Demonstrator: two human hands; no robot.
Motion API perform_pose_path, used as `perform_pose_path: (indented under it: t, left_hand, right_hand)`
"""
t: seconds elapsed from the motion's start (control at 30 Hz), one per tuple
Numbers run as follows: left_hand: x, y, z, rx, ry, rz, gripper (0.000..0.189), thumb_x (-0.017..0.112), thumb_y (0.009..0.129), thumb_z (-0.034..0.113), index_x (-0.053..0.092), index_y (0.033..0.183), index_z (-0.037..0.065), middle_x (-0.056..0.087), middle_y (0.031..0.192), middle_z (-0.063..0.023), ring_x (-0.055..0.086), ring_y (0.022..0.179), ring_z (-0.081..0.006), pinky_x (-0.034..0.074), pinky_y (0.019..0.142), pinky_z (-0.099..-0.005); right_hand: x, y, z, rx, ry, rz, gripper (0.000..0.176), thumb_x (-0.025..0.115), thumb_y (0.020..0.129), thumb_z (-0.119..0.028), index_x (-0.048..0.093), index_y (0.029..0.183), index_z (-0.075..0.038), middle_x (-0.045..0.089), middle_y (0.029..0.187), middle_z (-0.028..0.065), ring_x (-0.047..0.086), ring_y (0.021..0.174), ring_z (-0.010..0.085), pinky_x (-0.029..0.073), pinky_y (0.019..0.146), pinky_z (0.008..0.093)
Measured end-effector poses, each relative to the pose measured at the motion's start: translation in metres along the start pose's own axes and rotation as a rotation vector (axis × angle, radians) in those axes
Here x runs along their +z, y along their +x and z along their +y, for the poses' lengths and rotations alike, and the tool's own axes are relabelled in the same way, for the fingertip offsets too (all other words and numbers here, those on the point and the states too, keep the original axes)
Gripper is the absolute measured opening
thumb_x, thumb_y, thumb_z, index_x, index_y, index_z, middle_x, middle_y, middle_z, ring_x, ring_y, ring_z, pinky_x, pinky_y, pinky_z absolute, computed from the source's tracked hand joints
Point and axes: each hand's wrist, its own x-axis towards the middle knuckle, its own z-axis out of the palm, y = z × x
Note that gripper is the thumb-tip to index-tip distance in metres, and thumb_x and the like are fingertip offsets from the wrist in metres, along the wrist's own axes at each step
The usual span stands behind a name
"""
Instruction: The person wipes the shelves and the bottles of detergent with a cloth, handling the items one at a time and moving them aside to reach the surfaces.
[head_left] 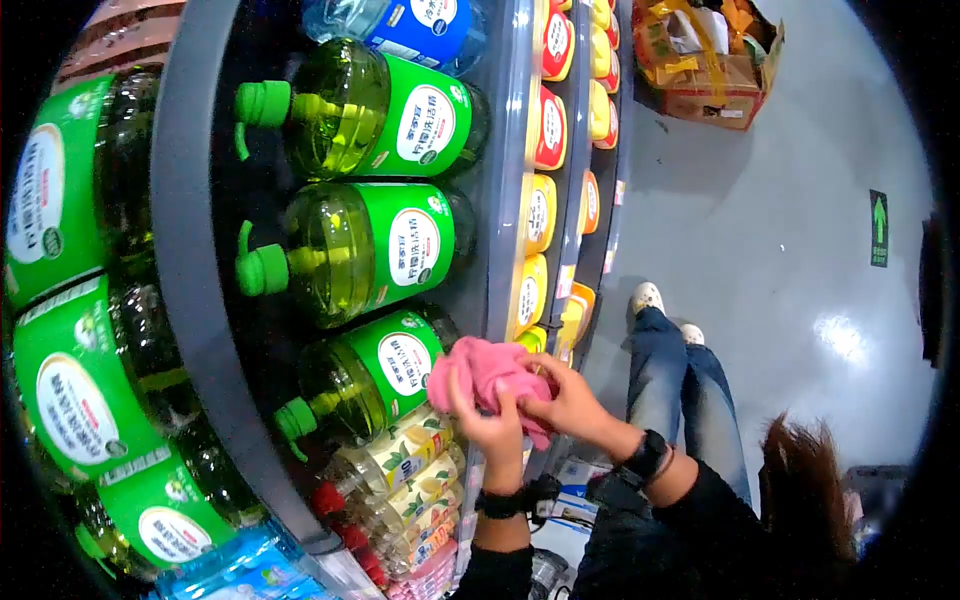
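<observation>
A crumpled pink cloth [482, 368] is held up in front of the shelves, between both hands. My left hand [488, 422] grips it from below, with fingers raised against its front. From the right, my right hand [568, 402] pinches the cloth's lower right part. Just behind and left of the cloth lies a green-labelled pump bottle [405, 362]. Clear bottles with lemon-patterned labels [425, 460] and red caps are left of my left wrist. Dark bands circle both wrists.
More green-labelled bottles [412, 245] line the shelf. A grey shelf edge [185, 200] curves down the left side. Yellow and red containers [540, 215] fill the middle shelves. An open cardboard box [715, 100] sits on the grey floor [800, 250], which bears a green arrow sign [878, 228].
</observation>
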Motion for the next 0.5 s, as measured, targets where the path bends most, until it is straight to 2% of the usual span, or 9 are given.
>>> perform_pose_path:
  t: [0.07,0.13,0.17,0.2,0.27,0.33,0.4,0.47,0.5]
  left_hand:
    - [-0.007,-0.010,0.011,-0.051,-0.136,0.116,0.053,0.050,0.074,0.002,0.025,0.121,-0.004,0.031,0.123,-0.0204,0.033,0.114,-0.0284,0.029,0.093,-0.0374]
    - [-0.015,-0.005,0.021,-0.090,-0.215,0.069,0.053,0.049,0.076,0.005,0.024,0.122,-0.004,0.030,0.124,-0.0204,0.032,0.115,-0.0282,0.028,0.094,-0.0372]
    - [-0.019,0.000,0.023,-0.113,-0.287,0.019,0.054,0.048,0.077,0.008,0.022,0.123,-0.004,0.028,0.125,-0.0203,0.030,0.116,-0.0280,0.026,0.095,-0.0371]
    - [-0.020,0.010,0.022,-0.110,-0.288,0.025,0.054,0.048,0.077,0.008,0.022,0.123,-0.004,0.028,0.125,-0.0203,0.030,0.116,-0.0280,0.026,0.095,-0.0371]
    - [-0.019,0.035,0.021,-0.125,-0.286,-0.217,0.055,0.046,0.078,0.011,0.020,0.124,-0.004,0.027,0.126,-0.0197,0.028,0.117,-0.0269,0.022,0.097,-0.0360]
    - [-0.010,0.057,0.020,-0.144,-0.287,-0.320,0.054,0.045,0.078,0.008,0.020,0.125,-0.004,0.029,0.126,-0.0171,0.029,0.117,-0.0234,0.022,0.096,-0.0327]
    - [-0.002,0.071,0.022,-0.145,-0.168,-0.497,0.054,0.047,0.077,0.005,0.022,0.124,-0.004,0.034,0.123,-0.0169,0.036,0.112,-0.0233,0.029,0.092,-0.0309]
    - [0.011,0.079,0.018,-0.045,-0.102,-0.550,0.057,0.053,0.074,0.007,0.025,0.123,-0.003,0.042,0.113,-0.0250,0.045,0.103,-0.0322,0.035,0.085,-0.0367]
    - [0.018,0.081,0.020,0.009,-0.048,-0.510,0.059,0.055,0.072,0.005,0.026,0.123,-0.003,0.044,0.109,-0.0266,0.045,0.101,-0.0370,0.036,0.083,-0.0395]
  right_hand:
    - [0.000,-0.009,-0.021,-0.061,-0.009,0.028,0.040,0.060,0.067,-0.004,0.047,0.105,-0.001,0.051,0.095,0.0083,0.048,0.088,0.0125,0.040,0.078,0.0243]
    - [-0.001,-0.006,-0.036,0.017,0.106,0.022,0.045,0.061,0.065,-0.012,0.047,0.107,-0.001,0.052,0.100,0.0137,0.051,0.091,0.0193,0.041,0.078,0.0271]
    - [-0.001,-0.001,-0.040,-0.015,0.040,0.094,0.042,0.060,0.065,-0.012,0.048,0.105,-0.003,0.052,0.093,0.0124,0.052,0.087,0.0194,0.042,0.075,0.0274]
    - [-0.002,0.008,-0.040,-0.158,-0.061,0.196,0.038,0.058,0.066,-0.011,0.050,0.103,-0.005,0.051,0.084,0.0123,0.052,0.080,0.0228,0.042,0.070,0.0286]
    - [-0.009,0.025,-0.054,-0.221,-0.302,0.291,0.035,0.058,0.067,-0.011,0.051,0.101,-0.005,0.048,0.079,0.0132,0.051,0.075,0.0263,0.042,0.066,0.0297]
    - [-0.011,0.040,-0.060,-0.255,-0.315,0.341,0.034,0.058,0.067,-0.011,0.051,0.100,-0.005,0.046,0.077,0.0133,0.050,0.073,0.0283,0.042,0.064,0.0307]
    - [-0.011,0.054,-0.064,-0.284,-0.325,0.408,0.033,0.057,0.067,-0.010,0.051,0.100,-0.005,0.045,0.081,0.0130,0.050,0.073,0.0273,0.042,0.064,0.0299]
    - [-0.010,0.063,-0.062,-0.259,-0.307,0.398,0.032,0.054,0.069,-0.007,0.051,0.101,-0.005,0.043,0.085,0.0135,0.048,0.077,0.0269,0.040,0.067,0.0292]
    - [-0.011,0.069,-0.058,-0.278,-0.301,0.394,0.033,0.052,0.069,-0.005,0.050,0.102,-0.005,0.043,0.085,0.0138,0.046,0.079,0.0278,0.039,0.068,0.0302]
